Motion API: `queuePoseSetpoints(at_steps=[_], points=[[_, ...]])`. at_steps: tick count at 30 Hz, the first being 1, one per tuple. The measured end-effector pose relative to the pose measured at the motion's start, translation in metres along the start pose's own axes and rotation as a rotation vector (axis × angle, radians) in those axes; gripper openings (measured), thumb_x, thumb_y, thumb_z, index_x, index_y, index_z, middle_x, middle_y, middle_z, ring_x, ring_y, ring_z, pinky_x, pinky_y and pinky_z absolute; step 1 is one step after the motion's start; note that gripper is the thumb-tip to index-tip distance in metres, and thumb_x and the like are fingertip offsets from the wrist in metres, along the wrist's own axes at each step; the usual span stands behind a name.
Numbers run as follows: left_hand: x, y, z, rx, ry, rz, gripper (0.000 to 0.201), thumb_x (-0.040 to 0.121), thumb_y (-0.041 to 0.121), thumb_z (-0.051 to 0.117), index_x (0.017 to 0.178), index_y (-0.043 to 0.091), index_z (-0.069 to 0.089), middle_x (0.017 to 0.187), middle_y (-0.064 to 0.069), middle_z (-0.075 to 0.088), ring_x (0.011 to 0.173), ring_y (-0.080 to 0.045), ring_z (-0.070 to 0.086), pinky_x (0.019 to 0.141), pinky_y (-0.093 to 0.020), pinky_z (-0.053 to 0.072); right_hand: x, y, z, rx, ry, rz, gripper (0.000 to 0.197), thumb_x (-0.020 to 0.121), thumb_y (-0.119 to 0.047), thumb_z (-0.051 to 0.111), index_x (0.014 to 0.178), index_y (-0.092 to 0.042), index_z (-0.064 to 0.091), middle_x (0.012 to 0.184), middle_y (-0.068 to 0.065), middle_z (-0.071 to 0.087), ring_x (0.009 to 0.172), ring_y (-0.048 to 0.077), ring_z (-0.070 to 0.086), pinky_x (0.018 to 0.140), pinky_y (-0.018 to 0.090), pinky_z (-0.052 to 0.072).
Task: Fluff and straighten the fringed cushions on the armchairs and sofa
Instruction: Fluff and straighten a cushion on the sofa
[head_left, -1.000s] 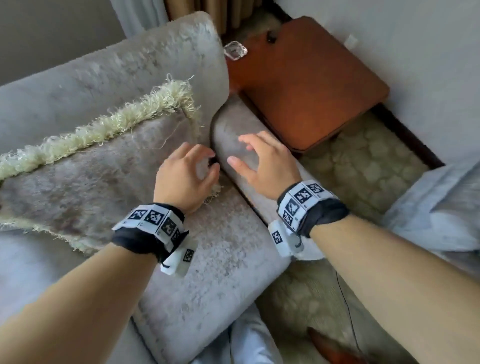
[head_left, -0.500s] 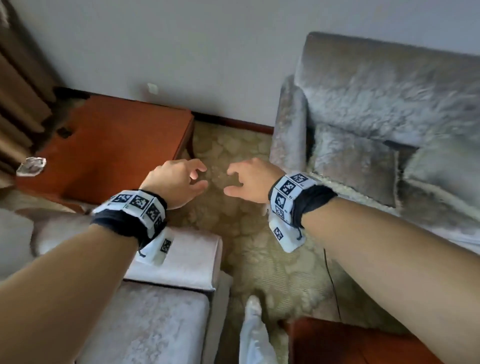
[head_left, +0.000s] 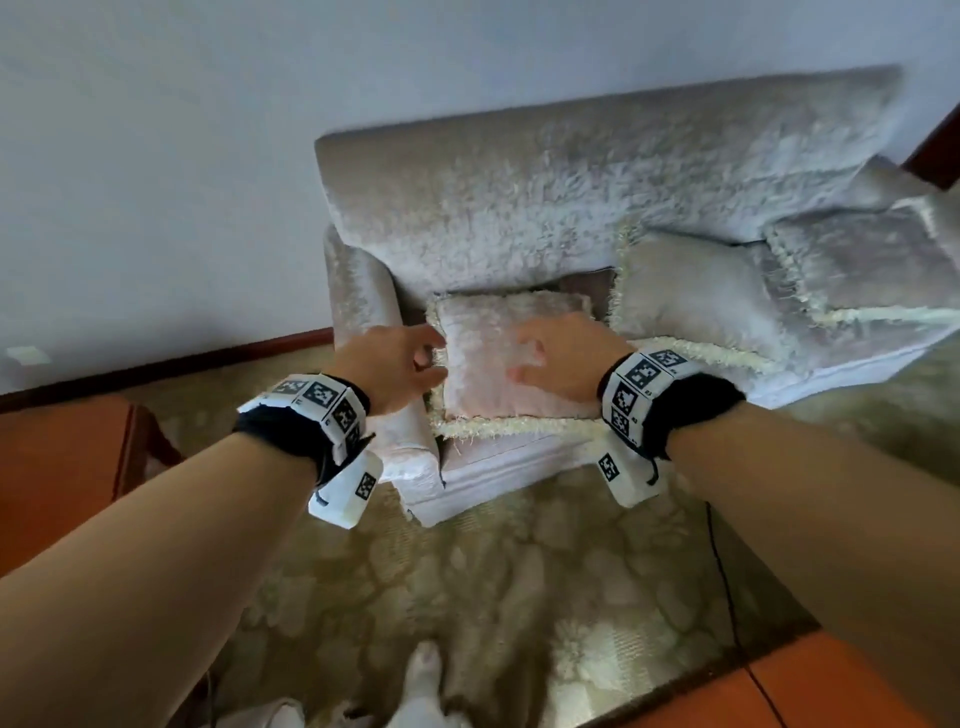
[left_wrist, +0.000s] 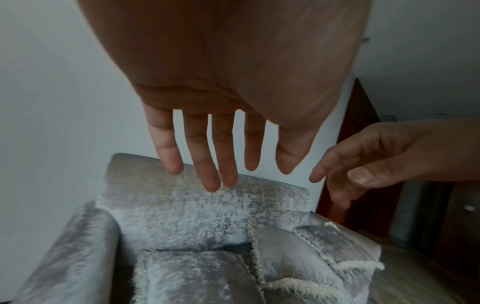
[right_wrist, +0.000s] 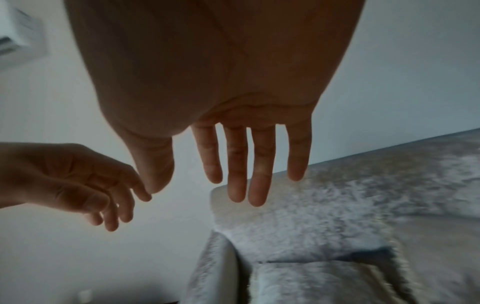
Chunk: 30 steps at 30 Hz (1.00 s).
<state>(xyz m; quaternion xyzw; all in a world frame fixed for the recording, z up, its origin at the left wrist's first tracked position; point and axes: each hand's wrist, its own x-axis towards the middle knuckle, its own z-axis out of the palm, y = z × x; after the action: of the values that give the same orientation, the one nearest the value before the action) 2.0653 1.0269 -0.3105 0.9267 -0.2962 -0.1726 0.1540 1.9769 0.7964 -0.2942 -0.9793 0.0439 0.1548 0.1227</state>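
Head view: left hand (head_left: 395, 366), fingers loose and holding nothing, hangs over the flat fringed cushion's (head_left: 498, 364) left fringe; right hand (head_left: 566, 358), fingers spread and empty, hovers above its right half. Neither grip has landed, it seems. Next: take both side edges, lift, plump, stand it against the sofa (head_left: 571, 192) back.

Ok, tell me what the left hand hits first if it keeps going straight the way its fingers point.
Probably the flat fringed cushion at the sofa's left end. The left hand reaches toward its left fringe, fingers relaxed, holding nothing. Depth is unclear; it may already brush it.
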Motion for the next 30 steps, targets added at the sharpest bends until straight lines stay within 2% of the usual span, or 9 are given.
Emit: queuePoseSetpoints(at_steps=[3, 6, 12, 14, 19, 22, 26, 28, 30], points=[[0.069, 0.022, 0.013, 0.021, -0.051, 0.047, 0.040, 0.095, 0.050, 0.057, 0.132, 0.036, 0.057, 0.114, 0.012, 0.070, 0.106, -0.017, 0.066, 0.096, -0.045, 0.053, 0.025, 0.057, -0.007, 0.026, 0.011, 0.072, 0.057, 0.092, -0.058, 0.053, 0.138, -0.024, 0.052, 0.130, 0.004, 0.063, 0.114, 0.024, 0.059, 0.096, 0.036, 0.049], [0.143, 0.029, 0.032, 0.028, -0.071, 0.060, 0.039, 0.095, 0.052, 0.057, 0.132, 0.038, 0.056, 0.113, 0.015, 0.068, 0.103, -0.015, 0.067, 0.096, -0.043, 0.054, 0.064, 0.107, -0.010, 0.042, -0.006, 0.118, 0.057, 0.095, -0.053, 0.054, 0.141, -0.019, 0.051, 0.130, 0.010, 0.062, 0.118, 0.027, 0.058, 0.098, 0.038, 0.049], [0.303, 0.014, 0.073, 0.016, -0.142, 0.024, 0.041, 0.095, 0.054, 0.056, 0.132, 0.039, 0.056, 0.119, 0.013, 0.066, 0.109, -0.017, 0.065, 0.099, -0.044, 0.051, 0.196, 0.196, 0.001, 0.072, -0.051, 0.179, 0.057, 0.095, -0.056, 0.055, 0.138, -0.019, 0.053, 0.132, 0.009, 0.062, 0.124, 0.027, 0.055, 0.101, 0.042, 0.049], [0.343, 0.006, 0.087, -0.022, -0.137, -0.014, 0.040, 0.094, 0.054, 0.056, 0.132, 0.040, 0.056, 0.117, 0.013, 0.066, 0.108, -0.017, 0.064, 0.098, -0.044, 0.052, 0.237, 0.219, 0.008, 0.114, -0.051, 0.188, 0.058, 0.093, -0.058, 0.056, 0.137, -0.020, 0.054, 0.130, 0.007, 0.063, 0.120, 0.026, 0.058, 0.099, 0.041, 0.049], [0.408, -0.017, 0.124, -0.086, -0.106, -0.146, 0.044, 0.092, 0.056, 0.057, 0.134, 0.041, 0.051, 0.124, 0.006, 0.061, 0.103, -0.018, 0.065, 0.093, -0.045, 0.053, 0.318, 0.273, 0.043, 0.269, -0.039, 0.181, 0.066, 0.090, -0.061, 0.057, 0.141, -0.019, 0.051, 0.130, 0.006, 0.060, 0.117, 0.024, 0.058, 0.098, 0.037, 0.046], [0.439, -0.041, 0.154, -0.103, -0.087, -0.249, 0.049, 0.090, 0.061, 0.055, 0.135, 0.046, 0.048, 0.133, 0.006, 0.054, 0.102, -0.013, 0.066, 0.093, -0.046, 0.054, 0.364, 0.309, 0.083, 0.353, 0.007, 0.192, 0.068, 0.089, -0.063, 0.056, 0.141, -0.021, 0.050, 0.130, 0.008, 0.057, 0.120, 0.026, 0.056, 0.102, 0.042, 0.045], [0.466, -0.077, 0.205, -0.130, -0.042, -0.438, 0.059, 0.084, 0.073, 0.052, 0.138, 0.053, 0.042, 0.147, 0.006, 0.040, 0.113, -0.021, 0.063, 0.096, -0.053, 0.053, 0.420, 0.356, 0.145, 0.401, 0.033, 0.260, 0.071, 0.087, -0.064, 0.058, 0.145, -0.025, 0.047, 0.135, 0.010, 0.049, 0.128, 0.030, 0.046, 0.109, 0.042, 0.038], [0.475, -0.090, 0.232, -0.154, -0.043, -0.523, 0.063, 0.083, 0.074, 0.055, 0.140, 0.054, 0.040, 0.152, 0.005, 0.033, 0.120, -0.025, 0.059, 0.097, -0.055, 0.052, 0.438, 0.376, 0.176, 0.399, 0.016, 0.330, 0.077, 0.083, -0.072, 0.054, 0.148, -0.032, 0.042, 0.140, 0.009, 0.042, 0.131, 0.031, 0.038, 0.108, 0.043, 0.038], [0.483, -0.100, 0.256, -0.180, -0.040, -0.586, 0.067, 0.081, 0.075, 0.057, 0.142, 0.055, 0.038, 0.155, 0.003, 0.025, 0.128, -0.027, 0.053, 0.099, -0.057, 0.050, 0.448, 0.391, 0.204, 0.383, 0.000, 0.373, 0.084, 0.077, -0.081, 0.049, 0.149, -0.041, 0.035, 0.144, 0.010, 0.035, 0.134, 0.035, 0.032, 0.108, 0.049, 0.038]])
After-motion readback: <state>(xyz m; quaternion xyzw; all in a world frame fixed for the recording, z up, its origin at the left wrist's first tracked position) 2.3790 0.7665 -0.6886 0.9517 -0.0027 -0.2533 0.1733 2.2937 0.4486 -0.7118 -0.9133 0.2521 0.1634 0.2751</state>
